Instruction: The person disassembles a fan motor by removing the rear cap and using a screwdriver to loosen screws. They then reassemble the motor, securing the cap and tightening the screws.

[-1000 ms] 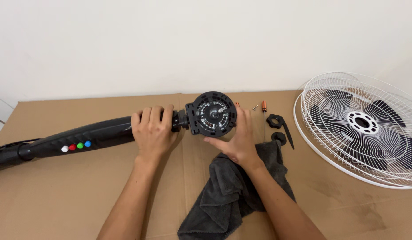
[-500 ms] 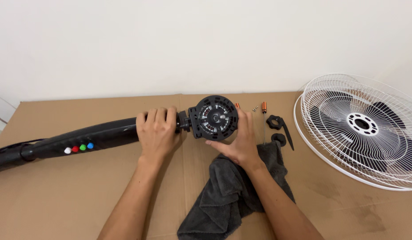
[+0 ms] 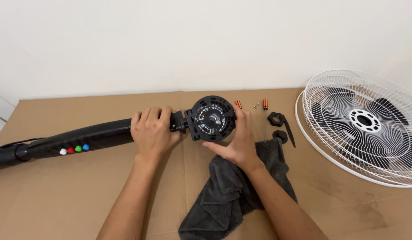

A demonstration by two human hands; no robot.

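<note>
Cardboard (image 3: 81,195) covers the surface from edge to edge, and a person's two bare arms come up from the bottom of the frame to meet at its middle. The left hand (image 3: 153,131) is wrapped around the neck of a black fan stand (image 3: 81,141), fingers curled over the top and closed firmly on it. That stand lies flat and runs away to the left edge of the frame, with a row of small white, red, green and blue buttons (image 3: 74,149) along its side. At its right end sits the round black motor housing (image 3: 212,118), face turned up, a short metal shaft at its centre. The right hand (image 3: 238,142) cups this housing from the right and below, fingers spread along its rim and thumb underneath, touching it without closing fully.

Under the right wrist lies a crumpled dark grey cloth (image 3: 232,195), reaching down towards the bottom centre. Just right of the housing, two small orange-handled screwdrivers (image 3: 265,105) lie on the cardboard with a few tiny screws (image 3: 256,106) between them. Near them are a black ring-shaped nut (image 3: 275,118) and a black round cap (image 3: 279,135). At the far right of the frame rests a white wire fan guard (image 3: 361,122), with dark blades showing through it.
</note>
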